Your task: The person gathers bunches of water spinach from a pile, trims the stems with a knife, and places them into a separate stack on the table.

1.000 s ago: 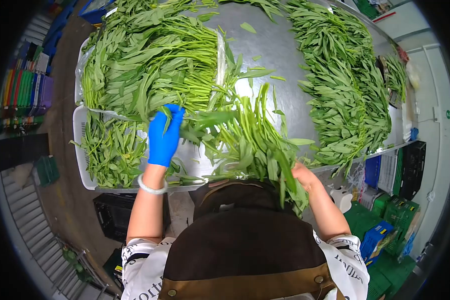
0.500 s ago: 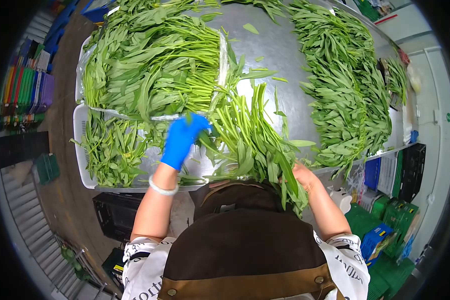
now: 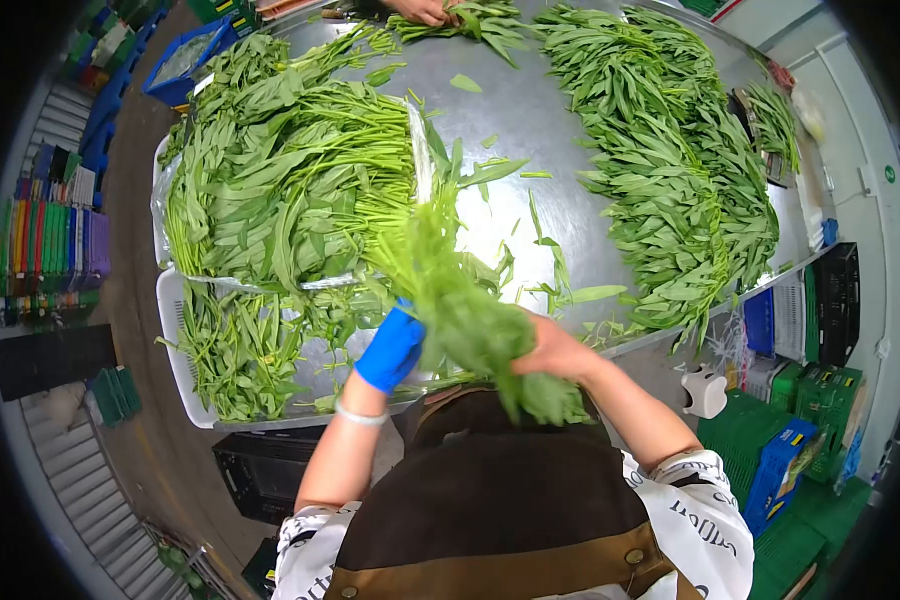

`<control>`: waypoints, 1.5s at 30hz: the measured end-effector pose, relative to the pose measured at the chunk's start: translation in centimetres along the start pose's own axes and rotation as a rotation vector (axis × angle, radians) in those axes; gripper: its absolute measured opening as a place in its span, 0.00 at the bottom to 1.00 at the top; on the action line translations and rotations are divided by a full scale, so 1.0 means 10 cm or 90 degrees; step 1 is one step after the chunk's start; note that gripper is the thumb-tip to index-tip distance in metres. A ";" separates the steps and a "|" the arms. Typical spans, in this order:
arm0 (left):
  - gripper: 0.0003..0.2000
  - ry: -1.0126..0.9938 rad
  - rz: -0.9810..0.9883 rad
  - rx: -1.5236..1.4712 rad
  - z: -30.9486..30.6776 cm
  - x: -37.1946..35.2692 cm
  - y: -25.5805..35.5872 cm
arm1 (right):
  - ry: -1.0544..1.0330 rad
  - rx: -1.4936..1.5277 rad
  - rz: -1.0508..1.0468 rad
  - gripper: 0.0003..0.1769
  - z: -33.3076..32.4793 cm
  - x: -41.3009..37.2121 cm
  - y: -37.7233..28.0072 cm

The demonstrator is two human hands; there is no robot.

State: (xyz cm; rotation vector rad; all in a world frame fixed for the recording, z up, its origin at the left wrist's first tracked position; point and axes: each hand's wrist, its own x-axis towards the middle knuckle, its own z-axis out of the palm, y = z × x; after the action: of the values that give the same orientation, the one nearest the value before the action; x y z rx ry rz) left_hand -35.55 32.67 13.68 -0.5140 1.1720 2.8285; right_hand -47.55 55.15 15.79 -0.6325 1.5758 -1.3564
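Observation:
A bunch of long-stemmed leafy greens [image 3: 475,325], blurred by motion and resembling water spinach, is held at a slant before my apron. My right hand [image 3: 558,350] is wrapped round its leafy lower part. At the bunch's left side, my blue-gloved left hand [image 3: 392,348] closes against the stems; its fingertips are hidden behind the greens. Just beyond it lies a large heap of the same greens [image 3: 290,190] on clear plastic, stems facing right. Looser leaves and stems [image 3: 240,350] lie in a white crate [image 3: 175,330] to the left.
Neat rows of bunched greens [image 3: 660,170] cover the right side of the metal table [image 3: 515,100]. Another person's hand [image 3: 425,10] handles greens at the far edge. Scattered leaves lie mid-table. Green crates [image 3: 760,440] and a black crate [image 3: 255,475] stand below.
The bunch has swung left and turned, its stems now pointing up-left. My right hand moved left with it, and my left hand came down from the heap to the bunch. Another person's hand has come into view.

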 end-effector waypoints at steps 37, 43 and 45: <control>0.29 -0.187 -0.189 0.357 0.53 0.69 0.65 | 0.258 -0.378 -0.257 0.16 -0.34 0.36 -0.63; 0.30 -0.096 -0.188 0.311 0.23 0.62 0.79 | 0.460 0.104 -0.224 0.13 -0.86 0.26 -0.83; 0.30 -0.106 -0.198 0.347 0.23 0.64 0.80 | 0.387 0.005 -0.243 0.12 -0.67 0.35 -0.84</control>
State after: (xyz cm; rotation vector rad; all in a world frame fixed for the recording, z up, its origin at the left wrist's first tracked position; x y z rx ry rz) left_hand -43.48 27.92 18.66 -0.3712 1.5804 2.1242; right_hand -56.51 53.15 22.36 -0.5613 1.9875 -1.9716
